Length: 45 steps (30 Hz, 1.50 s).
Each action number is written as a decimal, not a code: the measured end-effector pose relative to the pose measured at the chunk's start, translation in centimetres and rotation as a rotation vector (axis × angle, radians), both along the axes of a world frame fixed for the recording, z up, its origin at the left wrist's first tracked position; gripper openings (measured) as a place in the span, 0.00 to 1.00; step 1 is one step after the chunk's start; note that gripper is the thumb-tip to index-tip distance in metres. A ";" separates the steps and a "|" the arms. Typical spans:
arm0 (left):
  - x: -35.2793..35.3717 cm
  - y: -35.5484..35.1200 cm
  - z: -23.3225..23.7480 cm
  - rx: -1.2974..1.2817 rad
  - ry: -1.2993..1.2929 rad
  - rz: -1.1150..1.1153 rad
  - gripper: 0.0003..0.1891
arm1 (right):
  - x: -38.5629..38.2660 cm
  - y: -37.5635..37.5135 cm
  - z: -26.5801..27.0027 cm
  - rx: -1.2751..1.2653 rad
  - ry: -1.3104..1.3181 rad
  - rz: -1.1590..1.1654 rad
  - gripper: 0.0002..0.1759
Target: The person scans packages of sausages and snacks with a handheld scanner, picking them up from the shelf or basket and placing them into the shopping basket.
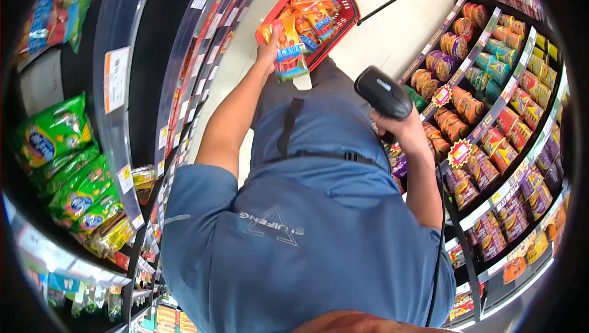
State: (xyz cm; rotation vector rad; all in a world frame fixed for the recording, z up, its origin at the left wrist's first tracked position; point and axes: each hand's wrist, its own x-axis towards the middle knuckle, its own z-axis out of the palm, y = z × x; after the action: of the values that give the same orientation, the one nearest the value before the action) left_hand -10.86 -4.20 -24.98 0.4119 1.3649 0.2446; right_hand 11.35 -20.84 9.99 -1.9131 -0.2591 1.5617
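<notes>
My left hand is closed on an orange and blue snack packet, held at the near left corner of a red basket. Inside the basket lie several similar orange packets. On the other side, my right hand is wrapped round the handle of a black barcode scanner. The scanner's head points up and to the left, apart from the basket. Part of the scanner's handle is hidden by my fingers.
Shelves with green snack bags and price labels stand on the left. Shelves of cup and packet goods rise on the right. The basket's black handle sticks out over the pale floor. A black cable hangs by the right arm.
</notes>
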 end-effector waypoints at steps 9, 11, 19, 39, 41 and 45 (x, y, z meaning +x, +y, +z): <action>5.6 -2.3 -6.7 0.123 0.402 -0.333 0.30 | 2.9 -0.7 -2.9 -0.060 0.030 0.018 0.10; 6.0 -1.9 -7.1 0.405 0.458 -0.493 0.27 | 3.4 0.5 -3.0 -0.027 0.042 0.036 0.10; 2.4 7.0 25.9 1.037 -0.033 -0.331 0.13 | 4.4 5.5 -2.5 0.170 -0.081 0.227 0.07; -8.4 24.2 40.0 1.445 0.077 0.584 0.21 | 0.2 7.0 -3.1 0.470 -0.039 0.202 0.09; -8.4 22.6 41.3 1.411 -0.011 0.679 0.19 | 0.0 7.0 -2.9 0.435 -0.074 0.204 0.11; -10.3 19.6 42.4 1.205 -0.287 0.705 0.22 | 0.1 6.6 -3.5 0.400 -0.099 0.264 0.09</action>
State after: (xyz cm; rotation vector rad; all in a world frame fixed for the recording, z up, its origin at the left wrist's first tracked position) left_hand -21.17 15.44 17.39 0.8195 0.8979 1.6789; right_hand 11.48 -14.20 6.48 -1.6880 -0.8315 1.4439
